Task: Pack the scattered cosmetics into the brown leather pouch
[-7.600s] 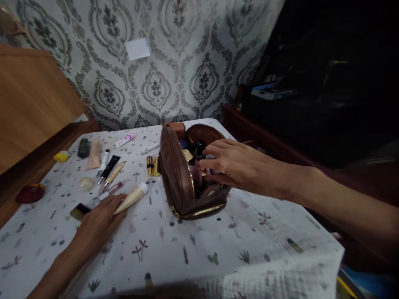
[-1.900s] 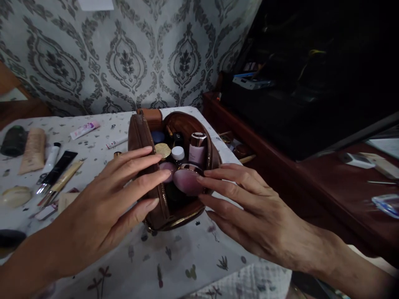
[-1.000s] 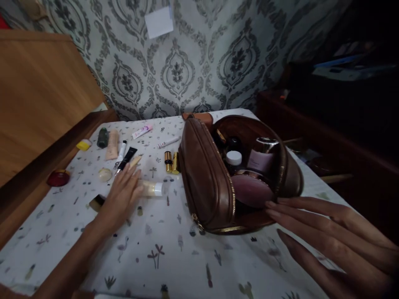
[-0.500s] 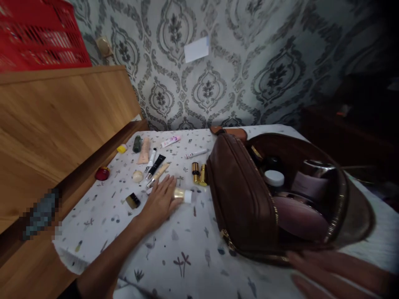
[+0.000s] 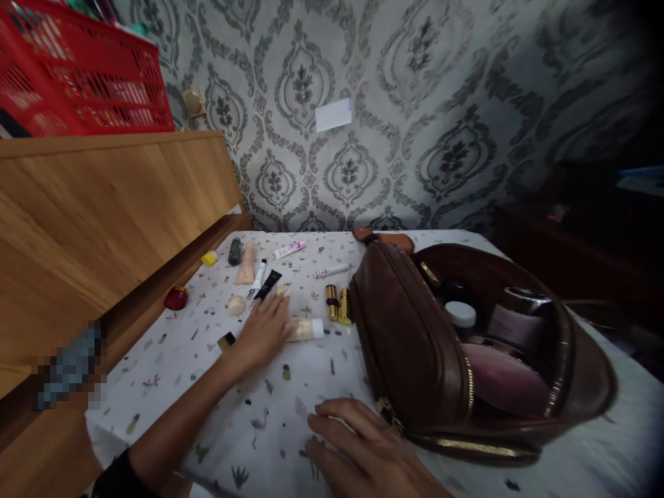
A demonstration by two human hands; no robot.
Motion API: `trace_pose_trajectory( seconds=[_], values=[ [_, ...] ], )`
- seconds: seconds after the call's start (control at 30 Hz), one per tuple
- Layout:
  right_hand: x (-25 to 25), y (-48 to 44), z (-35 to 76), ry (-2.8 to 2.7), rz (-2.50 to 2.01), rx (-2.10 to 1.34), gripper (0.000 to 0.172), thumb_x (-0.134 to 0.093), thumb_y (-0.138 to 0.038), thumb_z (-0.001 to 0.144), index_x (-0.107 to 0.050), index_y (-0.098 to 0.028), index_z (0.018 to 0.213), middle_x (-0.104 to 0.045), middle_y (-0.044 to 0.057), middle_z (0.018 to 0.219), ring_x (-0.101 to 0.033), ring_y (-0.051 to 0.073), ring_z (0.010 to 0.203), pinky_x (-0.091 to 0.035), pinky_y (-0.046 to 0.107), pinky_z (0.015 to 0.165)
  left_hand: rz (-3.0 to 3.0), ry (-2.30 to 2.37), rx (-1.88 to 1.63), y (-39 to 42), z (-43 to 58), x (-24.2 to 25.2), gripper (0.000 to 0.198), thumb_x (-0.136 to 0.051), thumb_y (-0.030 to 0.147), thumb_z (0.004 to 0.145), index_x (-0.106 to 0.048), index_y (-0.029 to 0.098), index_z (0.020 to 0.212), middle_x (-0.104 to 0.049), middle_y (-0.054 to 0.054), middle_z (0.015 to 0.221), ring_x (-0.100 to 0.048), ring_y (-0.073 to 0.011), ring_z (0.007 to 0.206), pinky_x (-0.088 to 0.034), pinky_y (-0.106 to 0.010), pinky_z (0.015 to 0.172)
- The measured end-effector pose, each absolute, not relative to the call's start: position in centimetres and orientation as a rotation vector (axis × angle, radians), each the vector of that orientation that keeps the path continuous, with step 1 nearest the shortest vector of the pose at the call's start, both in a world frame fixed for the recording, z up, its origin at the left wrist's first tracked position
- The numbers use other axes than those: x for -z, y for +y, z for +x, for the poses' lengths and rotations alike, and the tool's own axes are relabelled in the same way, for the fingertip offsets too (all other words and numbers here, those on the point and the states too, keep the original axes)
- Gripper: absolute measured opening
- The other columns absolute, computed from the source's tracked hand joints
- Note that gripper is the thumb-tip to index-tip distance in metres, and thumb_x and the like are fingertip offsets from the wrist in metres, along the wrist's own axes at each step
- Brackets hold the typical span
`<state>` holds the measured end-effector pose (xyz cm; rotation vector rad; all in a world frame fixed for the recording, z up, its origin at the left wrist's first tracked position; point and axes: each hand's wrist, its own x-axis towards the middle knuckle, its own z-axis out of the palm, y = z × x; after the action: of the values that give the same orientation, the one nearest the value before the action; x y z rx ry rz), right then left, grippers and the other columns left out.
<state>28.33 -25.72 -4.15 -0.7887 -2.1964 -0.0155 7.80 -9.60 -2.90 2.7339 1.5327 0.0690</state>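
My left hand (image 5: 265, 332) lies palm down among the cosmetic tubes, fingers stretched out. Its thumb side is against a pale tube with a white cap (image 5: 315, 328), partly covered by the hand. Just past the fingertips are a beige tube (image 5: 281, 289) and a black tube (image 5: 270, 283). My right hand (image 5: 363, 443) is over the cloth at the front, empty, fingers apart and loosely bent. To its right stands an unzipped brown cosmetic bag (image 5: 407, 339), holding a white-lidded jar (image 5: 460, 314), a pink rounded item (image 5: 508, 377) and other containers.
Two gold lipstick tubes (image 5: 338, 304) lie beside the bag. Farther back are a white pen-like tube (image 5: 332, 270), a pink-and-white tube (image 5: 290, 250) and a peach tube (image 5: 247, 263). A dark red item (image 5: 177, 298) lies near the left edge, below a wooden panel (image 5: 114, 194).
My right hand has moved left from the bag's front to the cloth beside it. My left hand has shifted slightly, showing more of the white-capped tube. The view has tilted up a little.
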Motion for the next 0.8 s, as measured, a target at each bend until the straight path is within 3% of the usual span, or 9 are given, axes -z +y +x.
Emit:
trace_pose_trajectory(
  seconds=[0.23,0.37,0.47,0.53,0.63,0.8],
  values=[
    [5.3,-24.4,26.5,-2.380,-0.820,-0.230,0.019,-0.056,-0.009,0.090,-0.066,-0.014,0.104,-0.071,0.008,0.108,-0.058,0.020,0.109,-0.052,0.033,0.097,2.703,1.620,-0.017,-0.8,7.5,0.4,0.050,-0.031,0.040,0.103,-0.052,0.009,0.135,-0.056,-0.022,0.145,-0.052,-0.0292,0.137,-0.040,-0.042,0.113],
    [6.0,-23.7,26.9,-2.425,-0.827,-0.259,0.013,-0.060,-0.020,0.093,-0.066,-0.014,0.102,-0.072,0.006,0.103,-0.059,0.019,0.104,-0.049,0.030,0.096,2.648,1.734,-0.005,5.4,9.2,0.3,0.057,-0.040,0.037,0.097,-0.049,-0.003,0.136,-0.048,-0.032,0.149,-0.042,-0.0386,0.144,-0.036,-0.047,0.115],
    [7.2,-23.1,26.8,-2.436,-0.862,-0.270,0.014,-0.059,-0.022,0.095,-0.065,-0.014,0.105,-0.073,0.004,0.102,-0.060,0.016,0.102,-0.046,0.027,0.100,2.622,1.818,-0.060,8.9,10.8,0.5,0.055,-0.042,0.035,0.098,-0.048,-0.002,0.138,-0.040,-0.033,0.154,-0.033,-0.0428,0.149,-0.035,-0.056,0.114],
    [7.9,-22.6,26.7,-2.478,-0.850,-0.230,0.015,-0.059,-0.024,0.096,-0.064,-0.016,0.107,-0.074,0.002,0.104,-0.061,0.015,0.101,-0.045,0.026,0.100,2.614,1.865,-0.114,10.5,11.8,0.8,0.050,-0.047,0.035,0.100,-0.050,0.005,0.140,-0.041,-0.028,0.155,-0.035,-0.0410,0.148,-0.035,-0.060,0.114],
    [8.4,-22.1,26.6,-2.549,-0.823,-0.171,0.019,-0.054,-0.032,0.102,-0.064,-0.018,0.109,-0.075,0.000,0.109,-0.061,0.015,0.104,-0.044,0.025,0.100,2.598,1.912,-0.173,12.1,13.1,1.5,0.045,-0.060,0.038,0.098,-0.055,0.017,0.137,-0.052,-0.015,0.147,-0.052,-0.0326,0.133,-0.045,-0.058,0.108],
    [8.7,-21.7,26.9,-2.605,-0.752,-0.171,0.023,-0.054,-0.036,0.103,-0.063,-0.016,0.111,-0.074,0.002,0.113,-0.060,0.013,0.108,-0.043,0.023,0.102,2.593,1.806,-0.170,13.7,13.8,3.0,0.038,-0.064,0.037,0.097,-0.060,0.017,0.129,-0.062,-0.011,0.130,-0.064,-0.0251,0.112,-0.057,-0.047,0.094]
  ],
)
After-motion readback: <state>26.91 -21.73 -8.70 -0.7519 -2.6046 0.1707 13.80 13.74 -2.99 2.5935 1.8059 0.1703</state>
